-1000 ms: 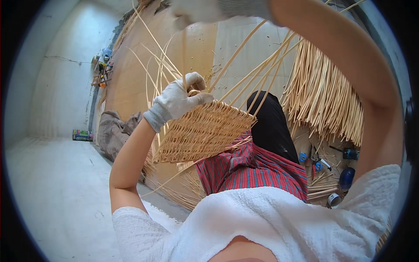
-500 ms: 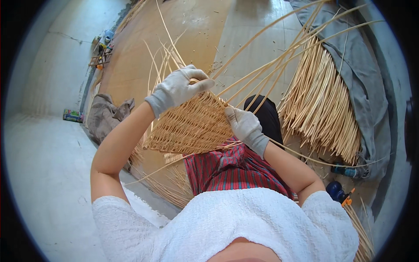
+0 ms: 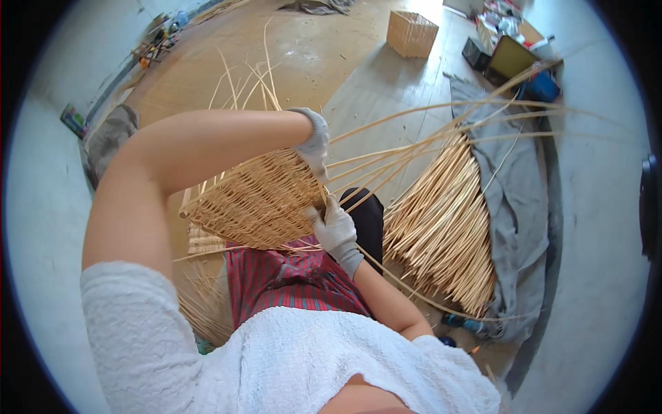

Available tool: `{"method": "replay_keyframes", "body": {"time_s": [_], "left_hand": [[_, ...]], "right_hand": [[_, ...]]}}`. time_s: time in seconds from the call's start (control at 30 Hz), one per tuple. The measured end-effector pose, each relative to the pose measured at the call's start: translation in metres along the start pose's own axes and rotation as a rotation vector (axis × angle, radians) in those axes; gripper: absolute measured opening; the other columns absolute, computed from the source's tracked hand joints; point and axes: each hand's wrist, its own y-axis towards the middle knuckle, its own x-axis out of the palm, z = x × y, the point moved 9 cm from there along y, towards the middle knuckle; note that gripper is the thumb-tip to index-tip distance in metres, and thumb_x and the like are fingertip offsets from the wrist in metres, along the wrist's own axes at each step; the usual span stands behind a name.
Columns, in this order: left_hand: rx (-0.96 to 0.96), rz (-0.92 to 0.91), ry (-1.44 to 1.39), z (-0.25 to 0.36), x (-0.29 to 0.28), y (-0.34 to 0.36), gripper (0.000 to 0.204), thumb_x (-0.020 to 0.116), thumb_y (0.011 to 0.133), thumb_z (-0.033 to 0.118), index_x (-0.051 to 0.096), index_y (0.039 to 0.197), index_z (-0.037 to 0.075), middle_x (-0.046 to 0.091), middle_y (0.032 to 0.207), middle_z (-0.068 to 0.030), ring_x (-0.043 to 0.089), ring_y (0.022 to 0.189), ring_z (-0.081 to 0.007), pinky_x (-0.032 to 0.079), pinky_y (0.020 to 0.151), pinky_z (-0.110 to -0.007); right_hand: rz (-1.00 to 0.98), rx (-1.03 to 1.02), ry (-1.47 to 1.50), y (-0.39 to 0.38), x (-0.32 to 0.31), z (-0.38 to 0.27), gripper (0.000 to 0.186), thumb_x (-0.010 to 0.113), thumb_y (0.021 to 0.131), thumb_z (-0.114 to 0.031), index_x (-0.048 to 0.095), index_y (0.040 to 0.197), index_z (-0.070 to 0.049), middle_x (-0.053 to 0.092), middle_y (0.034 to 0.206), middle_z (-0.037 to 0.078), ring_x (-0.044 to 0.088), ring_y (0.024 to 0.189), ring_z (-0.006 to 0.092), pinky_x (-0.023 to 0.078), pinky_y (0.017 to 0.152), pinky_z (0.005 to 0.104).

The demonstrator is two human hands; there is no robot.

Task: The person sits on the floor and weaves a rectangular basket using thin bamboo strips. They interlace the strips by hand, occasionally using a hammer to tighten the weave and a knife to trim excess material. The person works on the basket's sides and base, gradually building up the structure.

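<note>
An unfinished wicker basket point(image 3: 252, 200) rests tilted over my lap, its woven side facing up. Long loose willow rods point(image 3: 407, 148) fan out from its right edge, and more stick up behind it. My right hand point(image 3: 336, 228), in a pale work glove, grips the basket's right edge, thumb on the weave. Just above it, my left hand point(image 3: 314, 146), also gloved, reaches across and bends down onto the same edge among the rods. Its fingers look pressed together, but their tips and anything between them are hidden.
A large bundle of willow rods point(image 3: 441, 228) lies at right on a grey cloth point(image 3: 517, 200). A finished-looking woven box point(image 3: 412, 34) stands farther off, near a black box point(image 3: 476, 52) and clutter. Cut rods point(image 3: 207, 297) lie at lower left. A wall runs along each side.
My left hand has swung right and down from the basket's top, its elbow raised. My right hand keeps the edge. The view has shifted, bringing the woven box and clutter into sight.
</note>
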Motion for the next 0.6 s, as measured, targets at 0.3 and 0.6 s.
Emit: {"method": "replay_keyframes", "body": {"time_s": [0.3, 0.6], "left_hand": [[-0.064, 0.060, -0.027, -0.023, 0.014, -0.060, 0.086, 0.055, 0.084, 0.081, 0.077, 0.117, 0.005, 0.076, 0.113, -0.0159, 0.070, 0.108, -0.0341, 0.053, 0.095, -0.047], [-0.500, 0.576, -0.116, -0.124, -0.026, -0.335, 0.069, 0.062, 0.088, 0.069, 0.079, 0.103, 0.004, 0.072, 0.112, -0.0157, 0.068, 0.104, -0.0273, 0.054, 0.087, -0.043]], "right_hand": [[0.118, -0.059, -0.298, -0.024, -0.039, -0.010, 0.080, 0.087, 0.075, -0.028, 0.050, 0.144, -0.010, 0.054, 0.132, 0.020, 0.052, 0.125, 0.0396, 0.042, 0.107, 0.0452], [0.292, -0.748, -0.181, 0.050, -0.076, -0.291, 0.081, 0.081, 0.079, -0.018, 0.048, 0.153, -0.018, 0.052, 0.136, 0.024, 0.055, 0.123, 0.0416, 0.049, 0.101, 0.0465]]}}
